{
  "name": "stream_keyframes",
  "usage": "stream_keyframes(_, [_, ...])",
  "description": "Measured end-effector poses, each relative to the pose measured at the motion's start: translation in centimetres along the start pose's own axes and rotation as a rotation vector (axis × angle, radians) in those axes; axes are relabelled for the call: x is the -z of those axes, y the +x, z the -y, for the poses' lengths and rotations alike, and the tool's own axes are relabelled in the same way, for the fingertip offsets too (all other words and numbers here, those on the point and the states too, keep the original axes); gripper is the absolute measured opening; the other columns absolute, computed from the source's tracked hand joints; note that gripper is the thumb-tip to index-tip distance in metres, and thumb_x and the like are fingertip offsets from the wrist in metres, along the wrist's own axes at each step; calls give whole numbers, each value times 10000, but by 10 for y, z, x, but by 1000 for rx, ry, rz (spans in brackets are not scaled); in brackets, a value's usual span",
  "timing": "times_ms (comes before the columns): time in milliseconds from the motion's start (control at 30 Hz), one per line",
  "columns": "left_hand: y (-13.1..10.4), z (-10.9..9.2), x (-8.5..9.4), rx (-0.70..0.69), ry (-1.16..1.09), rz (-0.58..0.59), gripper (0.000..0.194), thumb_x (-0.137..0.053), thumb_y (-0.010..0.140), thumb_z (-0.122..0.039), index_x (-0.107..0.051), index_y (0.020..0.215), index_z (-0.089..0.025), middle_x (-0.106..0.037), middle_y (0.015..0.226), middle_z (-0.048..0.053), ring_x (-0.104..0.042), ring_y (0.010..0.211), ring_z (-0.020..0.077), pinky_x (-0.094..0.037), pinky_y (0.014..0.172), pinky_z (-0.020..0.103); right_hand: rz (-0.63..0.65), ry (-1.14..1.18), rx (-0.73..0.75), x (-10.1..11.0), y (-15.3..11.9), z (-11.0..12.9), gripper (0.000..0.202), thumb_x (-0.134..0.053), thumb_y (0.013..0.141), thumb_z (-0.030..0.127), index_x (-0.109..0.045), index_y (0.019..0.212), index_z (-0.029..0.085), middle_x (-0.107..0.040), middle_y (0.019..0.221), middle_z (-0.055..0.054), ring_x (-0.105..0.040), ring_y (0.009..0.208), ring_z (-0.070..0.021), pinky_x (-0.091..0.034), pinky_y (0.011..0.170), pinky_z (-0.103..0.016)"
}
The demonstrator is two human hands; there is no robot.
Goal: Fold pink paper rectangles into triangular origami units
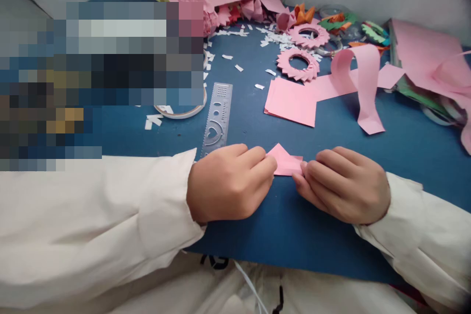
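A small piece of pink paper [283, 163], partly folded to a point at its top, is held low over the blue table between both hands. My left hand [233, 181] pinches its left end, fingers curled closed. On the right end, my right hand [344, 184] grips the paper with thumb and bent fingers. Just beyond the paper lies a stack of pink paper squares [292, 103]. A clear plastic ruler [218, 117] with cut-out shapes rests beside my left hand, its near end hidden behind that hand.
Two pink folded-paper rings [283, 66] lie farther back, near scattered white paper scraps [270, 38]. A curled pink paper strip [368, 68] and pink sheets [427, 54] are to the right. Rolls of tape [184, 115] sit at left, beside a blurred-out area. Blue table [257, 235] in front.
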State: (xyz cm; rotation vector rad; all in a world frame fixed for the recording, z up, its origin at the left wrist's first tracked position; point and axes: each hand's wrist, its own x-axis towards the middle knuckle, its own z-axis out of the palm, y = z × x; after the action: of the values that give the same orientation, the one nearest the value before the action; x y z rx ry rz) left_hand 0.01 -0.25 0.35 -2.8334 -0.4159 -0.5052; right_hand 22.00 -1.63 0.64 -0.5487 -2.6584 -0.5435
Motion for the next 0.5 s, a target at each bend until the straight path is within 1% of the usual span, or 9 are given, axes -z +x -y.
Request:
stream_keyframes(100, [0, 0, 0, -23, -3, -7, 241, -397, 893, -121, -616, 794, -102, -623, 757, 74, -555, 640, 169, -436, 553, 290, 11, 2, -44, -2, 0, 0, 241, -599, 789, 193, -519, 564, 159, -520, 584, -20, -448, 593, -129, -359, 506, -290])
stream_keyframes(167, [1, 0, 0, -12, -22, -18, 262, -367, 897, -114, -615, 816, -90, -626, 768, 83, -556, 640, 170, -444, 551, 290, 15, 28, -105, -4, -1, -1, 174, -609, 789, 248, -565, 658, 142, -562, 652, -39, -481, 641, -146, -388, 534, -297])
stream_keyframes(233, [0, 0, 1, 23, -46, -67, 264, -353, 901, -109, -611, 858, -69, -631, 785, 93, -567, 679, 177, -461, 582, 291, 3, 56, -160, -6, -2, -2, 162, -630, 774, 279, -591, 791, 123, -597, 741, -57, -509, 703, -168, -412, 566, -311])
stream_keyframes(300, [0, -1, 1, 99, -67, -141, 238, -374, 896, -100, -606, 889, -52, -634, 803, 103, -575, 735, 186, -471, 617, 292, -35, 86, -189, -7, -3, -3, 161, -640, 764, 228, -584, 869, 120, -609, 788, -63, -521, 736, -174, -423, 587, -314])
stream_keyframes(367, [0, -3, 1, 208, -89, -194, 196, -415, 882, -89, -609, 885, -60, -632, 802, 96, -569, 739, 179, -461, 615, 279, -86, 127, -224, -7, -3, -2, 148, -635, 758, 153, -576, 891, 128, -612, 790, -59, -525, 742, -167, -431, 598, -308])
stream_keyframes(433, [2, -4, -1, 298, -133, -198, 182, -433, 876, -90, -614, 860, -85, -622, 779, 75, -553, 707, 161, -444, 602, 267, -135, 183, -276, -5, -3, -1, 141, -628, 753, 108, -573, 880, 138, -608, 764, -54, -523, 725, -154, -440, 600, -299])
stream_keyframes(500, [4, -5, -2, 330, -205, -167, 192, -424, 887, -120, -613, 857, -104, -609, 763, 59, -535, 682, 150, -429, 587, 262, -172, 249, -302, -2, -3, -1, 128, -626, 751, 91, -569, 856, 137, -595, 731, -54, -514, 696, -143, -443, 591, -290])
